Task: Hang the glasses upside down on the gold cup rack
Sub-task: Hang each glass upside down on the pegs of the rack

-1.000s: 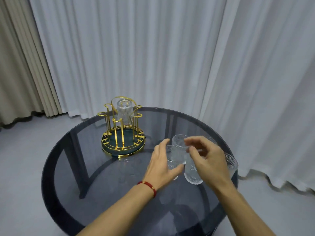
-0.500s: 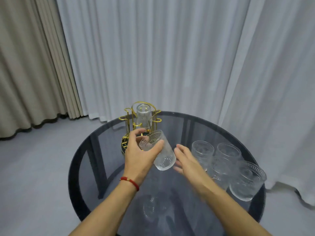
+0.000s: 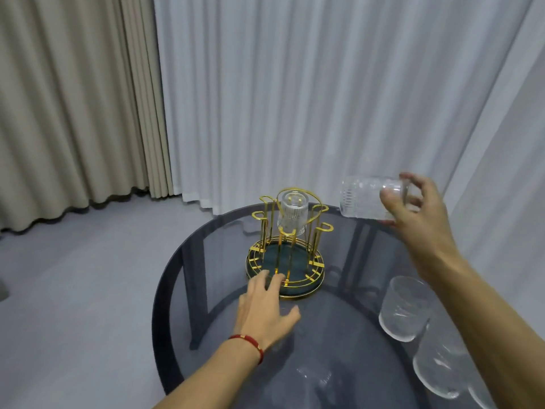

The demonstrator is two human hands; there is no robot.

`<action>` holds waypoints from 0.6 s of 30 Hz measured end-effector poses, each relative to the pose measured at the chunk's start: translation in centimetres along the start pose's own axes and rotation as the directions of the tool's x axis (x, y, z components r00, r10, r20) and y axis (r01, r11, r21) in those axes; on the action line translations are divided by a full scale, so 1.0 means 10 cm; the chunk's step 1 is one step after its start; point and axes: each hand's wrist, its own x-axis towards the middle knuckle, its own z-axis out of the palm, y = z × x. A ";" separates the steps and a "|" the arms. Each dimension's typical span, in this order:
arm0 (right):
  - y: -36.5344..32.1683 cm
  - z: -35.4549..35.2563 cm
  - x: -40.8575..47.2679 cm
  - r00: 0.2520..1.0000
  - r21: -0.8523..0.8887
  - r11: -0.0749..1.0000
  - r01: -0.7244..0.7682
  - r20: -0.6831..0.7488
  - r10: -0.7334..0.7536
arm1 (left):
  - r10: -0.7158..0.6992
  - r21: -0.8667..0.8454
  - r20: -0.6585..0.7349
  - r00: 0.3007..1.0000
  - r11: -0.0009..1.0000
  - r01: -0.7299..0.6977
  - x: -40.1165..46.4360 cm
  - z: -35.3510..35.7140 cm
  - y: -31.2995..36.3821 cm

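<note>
The gold cup rack (image 3: 317, 230) with its dark green base stands on the round smoked-glass table (image 3: 333, 335). One ribbed clear glass (image 3: 292, 213) hangs upside down on a far peg. My right hand (image 3: 418, 211) holds another ribbed glass (image 3: 364, 200) on its side in the air, up and to the right of the rack, mouth pointing left. My left hand (image 3: 267, 309), with a red bracelet at the wrist, rests fingers spread against the front rim of the rack's base and holds nothing.
Upright glasses stand at the table's right edge: one (image 3: 405, 308) nearer the rack, another (image 3: 439, 367) closer to me, a third cut off by the frame. White sheer curtains (image 3: 295, 98) and beige drapes (image 3: 73, 98) hang behind. Grey floor lies to the left.
The glass passed from my left hand to my right, which lifted it up and right of the rack. My left hand dropped to the rack's base. The view swung closer to the rack.
</note>
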 end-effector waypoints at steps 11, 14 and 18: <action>-0.46 1.60 1.01 0.854 -0.319 0.914 0.251 0.517 -0.053 | 0.050 0.169 -0.008 0.999 0.984 -0.048 0.15 0.28 -0.22; -0.33 1.83 1.07 0.826 -0.406 0.858 0.314 0.562 -0.037 | 0.067 0.164 -0.038 0.997 0.985 -0.060 0.14 0.27 -0.23; -0.20 2.04 1.11 0.788 -0.498 0.795 0.346 0.614 0.042 | 0.077 0.157 -0.039 0.996 0.985 -0.070 0.14 0.25 -0.21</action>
